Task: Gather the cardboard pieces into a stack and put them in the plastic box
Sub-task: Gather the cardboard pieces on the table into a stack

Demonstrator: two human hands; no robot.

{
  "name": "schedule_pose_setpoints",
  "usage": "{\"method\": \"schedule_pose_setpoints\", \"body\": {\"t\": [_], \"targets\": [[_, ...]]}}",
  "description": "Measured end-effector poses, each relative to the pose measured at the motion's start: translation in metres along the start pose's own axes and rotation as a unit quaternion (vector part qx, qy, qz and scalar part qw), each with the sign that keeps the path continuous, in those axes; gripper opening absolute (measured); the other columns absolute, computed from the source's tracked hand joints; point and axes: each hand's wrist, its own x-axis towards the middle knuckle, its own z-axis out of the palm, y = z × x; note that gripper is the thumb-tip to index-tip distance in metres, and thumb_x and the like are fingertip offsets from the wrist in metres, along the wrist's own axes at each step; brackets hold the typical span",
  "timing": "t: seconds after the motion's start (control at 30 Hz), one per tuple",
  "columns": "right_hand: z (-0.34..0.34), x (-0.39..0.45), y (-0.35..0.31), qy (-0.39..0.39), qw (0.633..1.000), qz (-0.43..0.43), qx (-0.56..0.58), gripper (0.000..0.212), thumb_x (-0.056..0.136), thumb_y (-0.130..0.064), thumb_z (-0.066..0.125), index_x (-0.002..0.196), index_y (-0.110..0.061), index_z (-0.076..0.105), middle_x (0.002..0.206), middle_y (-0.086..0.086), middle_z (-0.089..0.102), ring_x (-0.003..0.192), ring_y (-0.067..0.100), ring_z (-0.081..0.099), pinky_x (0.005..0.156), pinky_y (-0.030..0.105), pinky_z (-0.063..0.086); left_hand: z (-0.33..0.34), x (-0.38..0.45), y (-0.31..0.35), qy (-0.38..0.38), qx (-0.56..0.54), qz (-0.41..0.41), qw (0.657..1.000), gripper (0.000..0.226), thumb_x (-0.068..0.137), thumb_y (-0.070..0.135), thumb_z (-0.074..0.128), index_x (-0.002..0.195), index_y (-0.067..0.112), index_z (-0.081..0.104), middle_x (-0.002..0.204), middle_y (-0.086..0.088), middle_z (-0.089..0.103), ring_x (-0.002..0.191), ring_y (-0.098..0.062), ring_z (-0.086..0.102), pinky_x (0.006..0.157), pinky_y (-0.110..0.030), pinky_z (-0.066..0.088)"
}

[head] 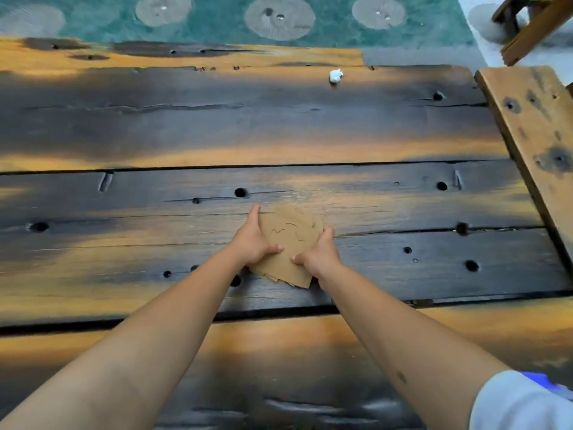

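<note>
The left hand (252, 240) was seen clasped on the left edge of the cardboard pieces (286, 243), thumb laid on top and fingers stretched along the far side toward 11 o'clock. The pieces themselves lay at the centre of the view, gathered into a loose, fanned pile whose corners were not yet squared; whether the pile rested on the table (124, 119) or was held just above it could not be told. The right hand (319, 256) was closed on the pile's right edge, thumb pressed on the top sheet near the left thumb. The gathering was judged to be nearly finished, since no loose cardboard was visible elsewhere on the boards; what remained, it seemed, was the evening of the edges and the placing into the plastic box, which was nowhere in view. The surface was made of broad, dark-scorched wooden planks with amber streaks, knot holes and long gaps. A small crumpled white scrap (335, 76) lay well apart at 1 o'clock. Beyond the far edge, at 12 o'clock, a green floor with pale round patches was shown, and at 2 to 3 o'clock a lighter plank (533, 125) was set slantwise beside the table
</note>
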Motion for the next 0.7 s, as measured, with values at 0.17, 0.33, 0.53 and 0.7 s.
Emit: {"method": "schedule_pose_setpoints", "body": {"t": [0.17, 0.33, 0.53, 0.7], "targets": [[-0.003, -0.025, 0.013, -0.026, 0.995, -0.087, -0.038, 0.092, 0.067, -0.018, 0.084, 0.132, -0.040, 0.021, 0.112, -0.003, 0.055, 0.095, 0.020, 0.055, 0.074, 0.032, 0.048, -0.010, -0.043, -0.020, -0.023, -0.103, 0.032, 0.994, 0.082, 0.073, 0.020, 0.082, 0.134, 0.037, 0.030, 0.117, 0.003, 0.052, 0.098, -0.013, 0.056, 0.078, -0.031, 0.049], [-0.010, -0.070, 0.038, -0.030, 0.980, -0.166, -0.107, 0.093, 0.068, -0.024, 0.082, 0.135, -0.040, 0.019, 0.102, -0.008, 0.054, 0.090, 0.015, 0.054, 0.072, 0.026, 0.043, -0.004, -0.101, -0.039, 0.012, -0.129, 0.064, 0.990, 0.055, 0.077, 0.015, 0.078, 0.117, 0.029, 0.042, 0.102, 0.010, 0.057, 0.090, -0.004, 0.057, 0.067, -0.011, 0.045], [-0.021, -0.141, 0.089, -0.054, 0.962, -0.228, -0.139, 0.077, 0.071, -0.016, 0.081, 0.124, -0.038, 0.030, 0.103, -0.010, 0.056, 0.092, 0.010, 0.055, 0.076, 0.023, 0.041, 0.018, -0.186, -0.077, 0.031, -0.083, 0.075, 0.993, 0.040, 0.074, 0.023, 0.080, 0.099, 0.036, 0.051, 0.094, 0.014, 0.063, 0.083, -0.001, 0.061, 0.065, -0.012, 0.046], [-0.022, -0.194, 0.136, -0.030, 0.950, -0.269, -0.154, 0.070, 0.071, -0.011, 0.078, 0.125, -0.029, 0.037, 0.105, -0.007, 0.058, 0.092, 0.011, 0.054, 0.076, 0.023, 0.039, 0.042, -0.251, -0.102, 0.047, -0.085, 0.113, 0.989, 0.053, 0.073, 0.011, 0.079, 0.117, 0.031, 0.057, 0.105, 0.013, 0.067, 0.093, -0.001, 0.064, 0.083, -0.016, 0.050]]}}
